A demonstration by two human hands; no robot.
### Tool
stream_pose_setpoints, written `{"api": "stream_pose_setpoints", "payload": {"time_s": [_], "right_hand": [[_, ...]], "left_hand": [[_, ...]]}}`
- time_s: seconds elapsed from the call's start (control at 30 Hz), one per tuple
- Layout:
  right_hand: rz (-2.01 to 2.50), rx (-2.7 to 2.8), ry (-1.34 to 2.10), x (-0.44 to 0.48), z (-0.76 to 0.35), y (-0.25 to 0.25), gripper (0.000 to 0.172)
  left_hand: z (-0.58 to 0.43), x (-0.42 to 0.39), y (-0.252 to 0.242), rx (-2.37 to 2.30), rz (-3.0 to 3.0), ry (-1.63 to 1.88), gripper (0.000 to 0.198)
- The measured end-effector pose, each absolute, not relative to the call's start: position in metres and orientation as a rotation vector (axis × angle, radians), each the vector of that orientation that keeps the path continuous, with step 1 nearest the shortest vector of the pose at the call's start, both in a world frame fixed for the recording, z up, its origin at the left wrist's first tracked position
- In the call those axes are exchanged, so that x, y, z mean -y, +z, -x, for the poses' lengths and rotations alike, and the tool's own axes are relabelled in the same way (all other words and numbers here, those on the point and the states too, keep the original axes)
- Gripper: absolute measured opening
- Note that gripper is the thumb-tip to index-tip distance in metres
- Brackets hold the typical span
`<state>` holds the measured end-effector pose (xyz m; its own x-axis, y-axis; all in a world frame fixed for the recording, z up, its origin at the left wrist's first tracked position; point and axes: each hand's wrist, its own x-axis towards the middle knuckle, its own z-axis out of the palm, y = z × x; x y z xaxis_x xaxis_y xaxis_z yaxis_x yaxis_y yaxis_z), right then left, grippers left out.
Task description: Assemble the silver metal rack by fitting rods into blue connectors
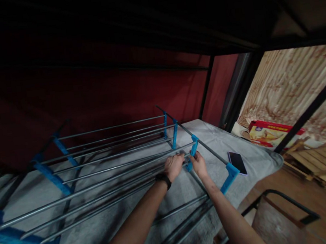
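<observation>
A rack of metal tubes and blue plastic brackets lies on its side on a grey cloth-covered surface [211, 132]. My left hand [174, 166], with a dark band at the wrist, is closed around the end of a metal tube [146, 175]. Right beside it, my right hand [198, 166] pinches a blue plastic bracket [193, 146] where the tube ends meet it. My fingers partly hide that joint, so I cannot tell how far the tube sits in the bracket. Another blue bracket [231, 173] is nearer to me along the same side pole.
A phone [237, 163] lies right of the rack. Loose metal tubes [176, 227] stretch along the near edge. Beyond are a red box [271, 132], wooden slats [322, 161] and a chair [276, 219]. Dark frame posts [243, 88] stand around the surface.
</observation>
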<state>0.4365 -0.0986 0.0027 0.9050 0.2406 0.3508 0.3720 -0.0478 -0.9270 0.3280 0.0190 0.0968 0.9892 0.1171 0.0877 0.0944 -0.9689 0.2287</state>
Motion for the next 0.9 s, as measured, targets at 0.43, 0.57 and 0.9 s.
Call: {"api": "stream_pose_setpoints", "payload": {"time_s": [0.43,0.57,0.9], "right_hand": [[1.675,0.55,-0.055,0.097,-0.439,0.012,0.021],[1.682,0.557,-0.054,0.098,-0.44,0.016,0.022],[1.74,0.601,-0.033,0.103,-0.439,0.024,0.021]], "left_hand": [[-0.347,-0.01,0.098,-0.26,-2.895,0.104,0.035],[-0.359,-0.003,0.097,-0.304,-2.853,0.147,0.03],[-0.36,-0.004,0.095,-0.357,-2.811,0.199,0.029]]}}
